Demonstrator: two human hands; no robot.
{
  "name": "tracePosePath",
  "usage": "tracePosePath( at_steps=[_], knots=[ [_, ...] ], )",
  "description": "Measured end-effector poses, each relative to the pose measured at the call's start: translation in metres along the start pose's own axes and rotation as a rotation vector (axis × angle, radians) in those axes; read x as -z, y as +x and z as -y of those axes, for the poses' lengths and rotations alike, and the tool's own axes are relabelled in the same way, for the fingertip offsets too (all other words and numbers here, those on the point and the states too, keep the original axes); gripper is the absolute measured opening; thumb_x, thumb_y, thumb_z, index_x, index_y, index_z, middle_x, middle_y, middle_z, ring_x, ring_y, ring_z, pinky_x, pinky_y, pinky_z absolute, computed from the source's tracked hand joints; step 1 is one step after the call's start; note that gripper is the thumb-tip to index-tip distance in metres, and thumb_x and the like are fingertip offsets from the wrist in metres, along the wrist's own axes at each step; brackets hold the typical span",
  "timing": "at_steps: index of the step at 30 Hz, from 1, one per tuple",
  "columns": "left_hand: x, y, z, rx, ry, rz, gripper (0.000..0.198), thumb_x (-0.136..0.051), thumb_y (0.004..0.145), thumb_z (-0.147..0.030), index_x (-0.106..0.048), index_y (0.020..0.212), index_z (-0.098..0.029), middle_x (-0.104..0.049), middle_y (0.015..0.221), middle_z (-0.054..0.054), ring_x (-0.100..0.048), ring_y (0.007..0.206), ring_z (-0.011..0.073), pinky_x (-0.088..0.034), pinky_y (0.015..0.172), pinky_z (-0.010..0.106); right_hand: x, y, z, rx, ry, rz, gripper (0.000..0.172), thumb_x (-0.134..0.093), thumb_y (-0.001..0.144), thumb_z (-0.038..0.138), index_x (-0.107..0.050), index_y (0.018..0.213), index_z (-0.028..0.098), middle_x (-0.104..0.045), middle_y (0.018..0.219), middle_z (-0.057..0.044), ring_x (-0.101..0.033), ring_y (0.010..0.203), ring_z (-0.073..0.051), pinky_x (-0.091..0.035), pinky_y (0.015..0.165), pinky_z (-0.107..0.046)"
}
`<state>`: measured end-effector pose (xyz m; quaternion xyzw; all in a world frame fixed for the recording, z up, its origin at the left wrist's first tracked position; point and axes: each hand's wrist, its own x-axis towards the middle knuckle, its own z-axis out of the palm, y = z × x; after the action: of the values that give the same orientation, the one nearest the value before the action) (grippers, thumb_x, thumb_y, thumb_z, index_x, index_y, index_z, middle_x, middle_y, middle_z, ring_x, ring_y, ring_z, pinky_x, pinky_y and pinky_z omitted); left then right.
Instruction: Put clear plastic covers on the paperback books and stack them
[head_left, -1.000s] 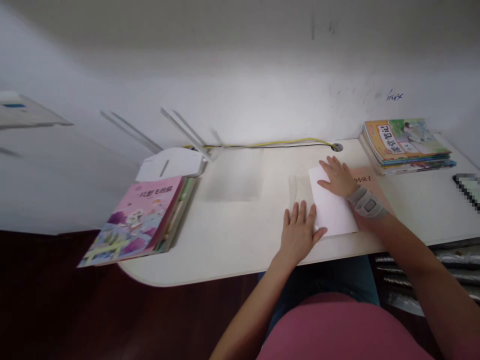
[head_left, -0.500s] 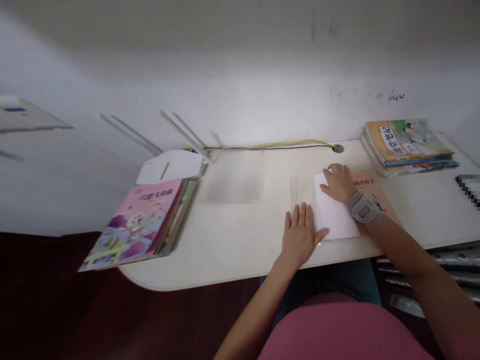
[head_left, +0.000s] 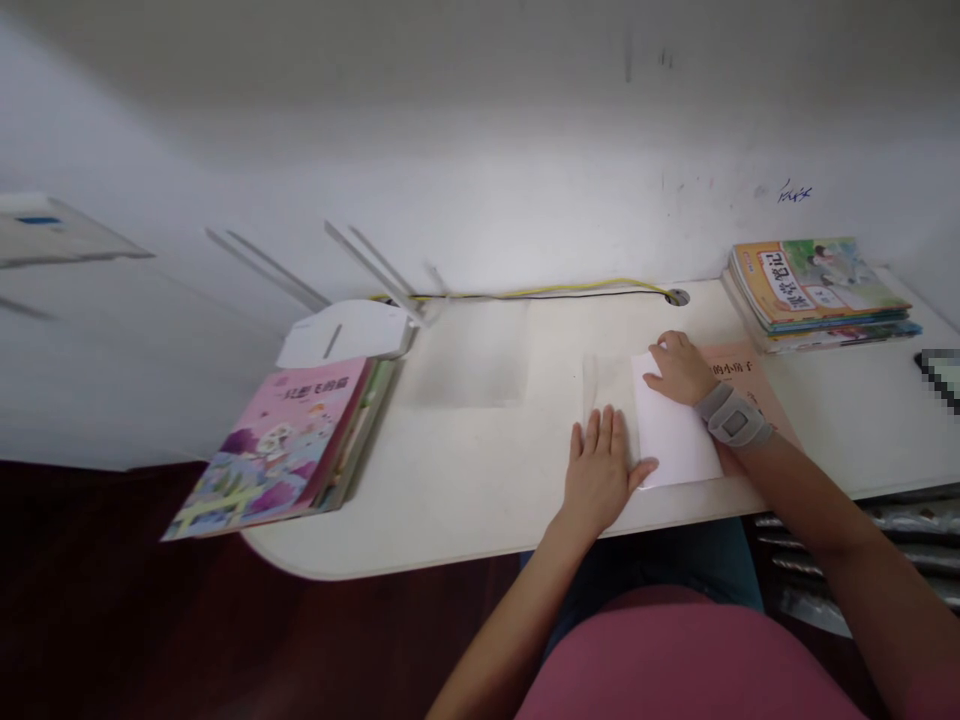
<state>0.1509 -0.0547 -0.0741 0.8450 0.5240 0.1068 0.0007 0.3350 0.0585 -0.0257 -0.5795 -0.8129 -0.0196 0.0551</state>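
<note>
A book with a peach cover (head_left: 739, 368) and a white page (head_left: 675, 440) facing up lies on the white desk. My right hand (head_left: 681, 368), with a grey band on its wrist, has its fingers curled on the upper part of that page, gripping the book there. Part of the cover is hidden under my right forearm. A clear plastic book cover (head_left: 604, 385) extends from the page's left side. Flat on this plastic rests my left hand (head_left: 598, 475), fingers stretched and thumb out toward the page's lower left corner.
Another clear plastic sheet (head_left: 472, 360) lies mid-desk. To the left, a stack of books topped by a pink one (head_left: 277, 440) sits by a white router (head_left: 341, 335). More books (head_left: 817, 285) are piled at the back right. A yellow cable (head_left: 555, 288) runs along the wall.
My right hand and the white page have shifted slightly right and toward me, baring a little more plastic on the left. My left hand has stayed in place.
</note>
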Motion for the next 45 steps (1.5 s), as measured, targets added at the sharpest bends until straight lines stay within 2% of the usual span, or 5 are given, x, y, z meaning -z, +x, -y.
tracePosePath(
  at_steps=[15,19,24,33,45],
  knots=[
    [0.002,-0.001,0.002,-0.015,-0.027,-0.014,0.079,-0.029,0.089,-0.062,-0.032,0.141,-0.003,-0.035,0.144,0.024,-0.029,0.136,0.0357,-0.027,0.107,0.057,-0.009,0.001,0.005,-0.034,0.145,-0.069,0.040,-0.049,0.086,0.034,-0.056,0.117,0.009,-0.049,0.128,-0.020,-0.039,0.123,-0.031,-0.032,0.102,-0.045],
    [0.002,-0.002,0.009,-0.023,-0.121,-0.048,0.072,-0.035,0.091,-0.054,-0.025,0.143,-0.005,-0.032,0.146,0.025,-0.027,0.137,0.0324,-0.029,0.108,0.054,-0.018,-0.025,-0.002,-0.025,0.361,-0.155,0.058,-0.041,0.090,0.045,-0.040,0.135,0.007,-0.032,0.145,-0.022,-0.023,0.138,-0.033,-0.028,0.107,-0.051],
    [-0.002,-0.004,0.018,-0.028,-0.266,-0.129,0.060,-0.042,0.092,-0.030,-0.020,0.145,-0.010,-0.023,0.150,0.025,-0.014,0.141,0.0324,-0.032,0.107,0.054,-0.030,-0.079,-0.009,-0.009,0.541,-0.190,0.069,-0.034,0.091,0.052,-0.020,0.146,0.012,-0.022,0.152,-0.019,-0.018,0.141,-0.029,-0.023,0.112,-0.052],
    [0.000,-0.022,0.040,0.127,-0.377,-0.147,0.067,-0.038,0.081,0.001,-0.027,0.144,-0.020,-0.005,0.155,0.014,-0.009,0.140,0.0342,-0.033,0.106,0.057,-0.035,-0.094,0.003,-0.012,0.397,-0.182,0.067,-0.039,0.090,0.047,-0.022,0.146,0.012,-0.024,0.151,-0.019,-0.020,0.140,-0.029,-0.025,0.111,-0.052],
    [-0.005,-0.038,0.051,0.155,-0.462,-0.154,0.066,-0.032,0.080,0.003,-0.027,0.143,-0.017,-0.027,0.150,0.015,-0.034,0.134,0.0239,-0.040,0.105,0.044,-0.033,-0.090,0.012,-0.094,0.250,-0.128,0.063,-0.037,0.091,0.042,-0.030,0.142,0.006,-0.027,0.150,-0.021,-0.020,0.140,-0.031,-0.026,0.110,-0.050]
  ],
)
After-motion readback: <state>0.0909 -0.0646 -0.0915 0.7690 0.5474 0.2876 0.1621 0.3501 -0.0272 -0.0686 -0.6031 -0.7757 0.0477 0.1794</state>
